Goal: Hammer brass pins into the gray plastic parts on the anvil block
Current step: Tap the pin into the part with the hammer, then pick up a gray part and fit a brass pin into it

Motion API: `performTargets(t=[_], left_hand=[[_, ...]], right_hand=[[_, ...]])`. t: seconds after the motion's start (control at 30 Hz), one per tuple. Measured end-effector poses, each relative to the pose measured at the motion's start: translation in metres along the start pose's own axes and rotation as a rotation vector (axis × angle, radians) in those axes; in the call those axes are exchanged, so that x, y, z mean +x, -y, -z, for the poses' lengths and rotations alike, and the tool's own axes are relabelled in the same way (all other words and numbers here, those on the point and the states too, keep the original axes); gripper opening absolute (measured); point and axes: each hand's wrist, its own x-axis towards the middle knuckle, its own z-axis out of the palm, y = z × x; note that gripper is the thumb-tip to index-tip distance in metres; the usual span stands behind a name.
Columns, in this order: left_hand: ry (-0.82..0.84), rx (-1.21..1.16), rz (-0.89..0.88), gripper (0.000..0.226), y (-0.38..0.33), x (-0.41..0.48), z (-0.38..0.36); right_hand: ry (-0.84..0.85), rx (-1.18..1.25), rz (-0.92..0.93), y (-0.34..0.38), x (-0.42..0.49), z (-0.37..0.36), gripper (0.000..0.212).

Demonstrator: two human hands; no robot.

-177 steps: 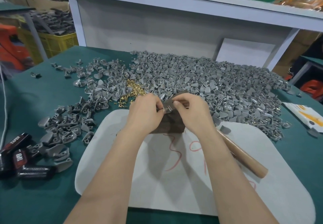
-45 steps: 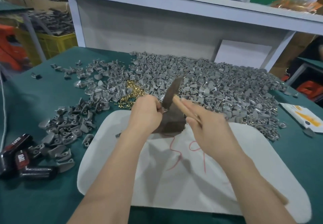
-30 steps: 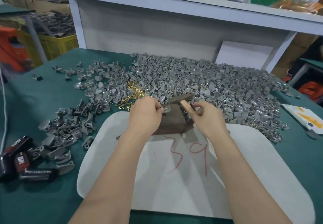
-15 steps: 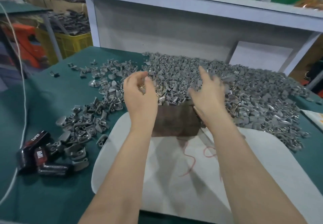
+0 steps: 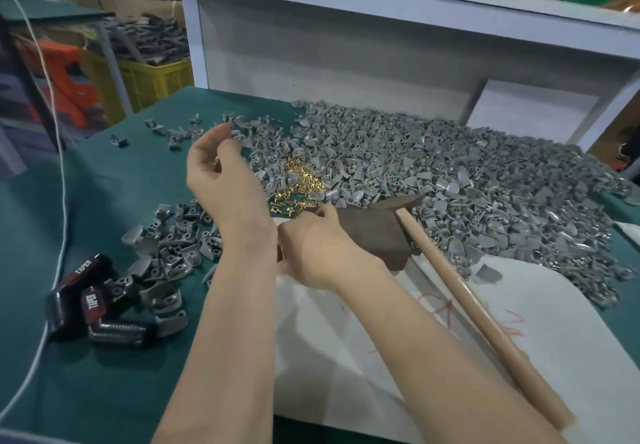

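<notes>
Green table [image 5: 104, 391] carries it all. Big heap of gray plastic parts [image 5: 467, 184] sits at the back w/in arm's reach, prob. feed stock. A smaller batch [image 5: 173, 235] lies apart on the L, maybe finished ones. White pad [image 5: 554, 322] lies under the work spot, likely to deaden blows. Wooden-handled hammer [image 5: 478, 308] is laid down, head on the anvil block [image 5: 377, 235], handle toward the person for a quick R grab. L hand [image 5: 221, 180] is raised above the table, fingers loosely curled; can't tell if it holds a part. R hand [image 5: 311, 249] reaches past the block's L edge toward the brass pins [image 5: 298, 184]. Its fingertips are hidden, so grip unclear. No part seen on the block, so prob. fetching stock for the next one.
</notes>
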Motion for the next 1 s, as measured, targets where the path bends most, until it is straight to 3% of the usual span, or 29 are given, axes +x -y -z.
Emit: performTargets(t=[0.3,0.47,0.63,0.77,1.0], left_hand=[[-0.122,-0.116,-0.014,0.026,-0.006,0.010,0.007],[-0.153,-0.175,0.020,0.028,-0.005,0.016,0.010],[-0.145,-0.168,0.034,0.027,0.001,0.015,0.007],[-0.116,-0.136,0.042,0.027,0.006,0.011,0.005],[-0.038,-0.040,0.076,0.026,0.012,0.005,0.001]], right_hand=[[-0.072,-0.015,-0.059,0.010,0.022,-0.008,0.021],[0.044,0.084,-0.085,0.005,0.039,0.004,0.010],[-0.193,0.197,-0.127,0.007,0.066,0.001,0.030],[-0.138,0.298,-0.158,0.018,0.083,-0.008,0.027],[-0.230,0.419,-0.170,0.010,0.084,-0.012,0.025]])
